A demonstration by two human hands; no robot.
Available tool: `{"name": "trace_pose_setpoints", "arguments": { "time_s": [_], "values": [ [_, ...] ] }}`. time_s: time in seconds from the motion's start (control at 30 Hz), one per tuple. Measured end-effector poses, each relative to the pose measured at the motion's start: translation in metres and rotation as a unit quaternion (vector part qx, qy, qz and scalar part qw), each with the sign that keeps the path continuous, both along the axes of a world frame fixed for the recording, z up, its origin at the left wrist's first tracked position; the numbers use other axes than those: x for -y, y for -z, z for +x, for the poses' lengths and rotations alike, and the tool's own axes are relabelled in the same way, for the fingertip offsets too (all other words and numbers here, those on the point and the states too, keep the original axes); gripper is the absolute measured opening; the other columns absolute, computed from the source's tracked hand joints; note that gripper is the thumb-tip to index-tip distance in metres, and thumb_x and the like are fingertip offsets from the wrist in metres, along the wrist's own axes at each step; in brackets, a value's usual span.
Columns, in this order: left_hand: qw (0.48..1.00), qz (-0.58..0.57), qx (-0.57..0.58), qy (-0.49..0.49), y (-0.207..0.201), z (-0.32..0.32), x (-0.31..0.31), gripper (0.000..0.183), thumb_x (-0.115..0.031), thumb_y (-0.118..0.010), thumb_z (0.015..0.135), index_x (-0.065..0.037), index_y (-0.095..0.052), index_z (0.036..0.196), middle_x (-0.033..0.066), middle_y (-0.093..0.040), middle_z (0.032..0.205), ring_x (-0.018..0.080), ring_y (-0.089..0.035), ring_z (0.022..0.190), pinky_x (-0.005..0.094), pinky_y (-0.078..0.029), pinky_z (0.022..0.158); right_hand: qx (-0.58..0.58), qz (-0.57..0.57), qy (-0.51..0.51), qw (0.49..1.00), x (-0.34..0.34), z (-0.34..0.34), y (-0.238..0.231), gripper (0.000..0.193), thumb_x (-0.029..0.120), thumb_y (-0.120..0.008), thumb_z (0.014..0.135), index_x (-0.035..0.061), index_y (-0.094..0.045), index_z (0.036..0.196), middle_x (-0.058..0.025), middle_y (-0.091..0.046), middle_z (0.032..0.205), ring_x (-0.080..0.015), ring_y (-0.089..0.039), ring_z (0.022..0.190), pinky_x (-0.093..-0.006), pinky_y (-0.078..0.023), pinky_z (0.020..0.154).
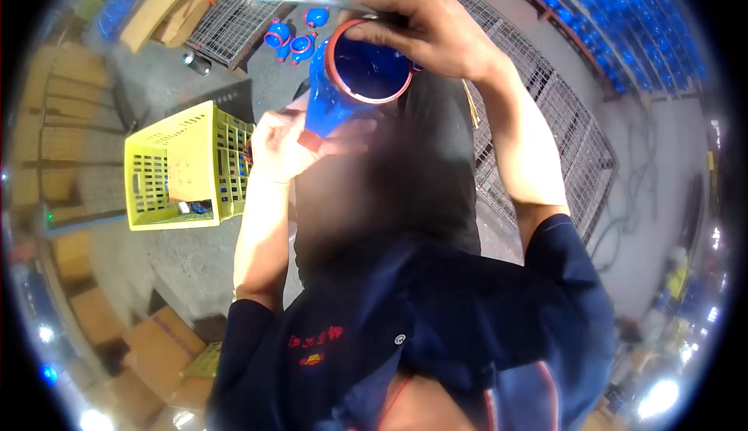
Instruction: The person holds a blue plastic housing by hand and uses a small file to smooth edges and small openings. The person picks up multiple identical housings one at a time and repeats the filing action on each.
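The right hand (436, 30) is gripping the red rim (372, 101) of a blue vessel (321, 92) above the lap (440, 147); the left hand (284, 143) is cupping its narrow end. Red shirt lettering (315, 337) is showing, illegibly small.

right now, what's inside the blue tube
Inside the blue tube, its shiny, pale-flecked inner wall shows. The right hand covers part of the red rim and the wall behind it; the deep end is too dark to make out.
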State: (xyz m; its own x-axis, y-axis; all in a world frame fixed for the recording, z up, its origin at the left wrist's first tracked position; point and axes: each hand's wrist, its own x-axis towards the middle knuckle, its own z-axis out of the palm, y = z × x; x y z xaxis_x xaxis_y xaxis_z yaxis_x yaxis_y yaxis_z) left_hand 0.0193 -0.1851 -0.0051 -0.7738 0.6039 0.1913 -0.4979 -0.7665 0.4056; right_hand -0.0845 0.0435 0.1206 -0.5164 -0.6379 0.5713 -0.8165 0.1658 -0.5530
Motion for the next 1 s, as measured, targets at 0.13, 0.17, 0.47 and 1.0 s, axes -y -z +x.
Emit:
{"name": "trace_pose_setpoints", "arguments": {
  "time_s": [0.13, 0.17, 0.47, 1.0],
  "values": [
    [0.999, 0.001, 0.031, -0.030, -0.014, -0.006, -0.009, 0.082, -0.060, -0.041, 0.097, -0.001, -0.027, 0.152, 0.0320, -0.039, 0.148, 0.0584, -0.042, 0.129, 0.0688, -0.040, 0.103, -0.079, 0.108, -0.146, 0.980, 0.033, -0.014, 0.000, 0.026, 0.023, -0.066, 0.089, 0.0042, -0.069, 0.107, -0.0158, -0.070, 0.096, -0.0359, -0.066, 0.093, -0.0432, -0.053, 0.081],
    [0.999, 0.017, 0.020, -0.028, -0.020, -0.007, -0.012, 0.085, -0.066, -0.039, 0.096, 0.000, -0.031, 0.150, 0.0322, -0.041, 0.146, 0.0574, -0.045, 0.127, 0.0685, -0.042, 0.101, -0.106, 0.141, -0.162, 0.971, 0.047, -0.013, 0.000, 0.026, 0.022, -0.066, 0.088, 0.0051, -0.069, 0.107, -0.0149, -0.069, 0.097, -0.0363, -0.066, 0.094, -0.0437, -0.053, 0.082],
    [0.932, 0.105, 0.121, -0.325, -0.019, 0.000, 0.031, 0.057, -0.038, -0.071, 0.089, -0.001, -0.055, 0.130, 0.0259, -0.051, 0.129, 0.0431, -0.058, 0.110, 0.0524, -0.055, 0.096, 0.133, -0.201, -0.011, 0.971, 0.053, 0.027, 0.025, 0.023, 0.014, -0.059, 0.098, 0.0014, -0.068, 0.115, -0.0098, -0.063, 0.080, -0.0157, -0.062, 0.070, -0.0307, -0.048, 0.063],
    [0.928, 0.122, 0.037, -0.350, -0.045, 0.025, 0.034, 0.078, -0.051, -0.072, 0.085, -0.005, -0.044, 0.141, 0.0292, -0.040, 0.136, 0.0456, -0.048, 0.118, 0.0572, -0.054, 0.098, 0.088, -0.088, -0.011, 0.992, 0.063, 0.112, 0.093, 0.052, -0.008, -0.064, 0.085, 0.0151, -0.063, 0.132, -0.0083, -0.052, 0.079, -0.0210, -0.049, 0.062, -0.0312, -0.046, 0.056]
  ]
}}
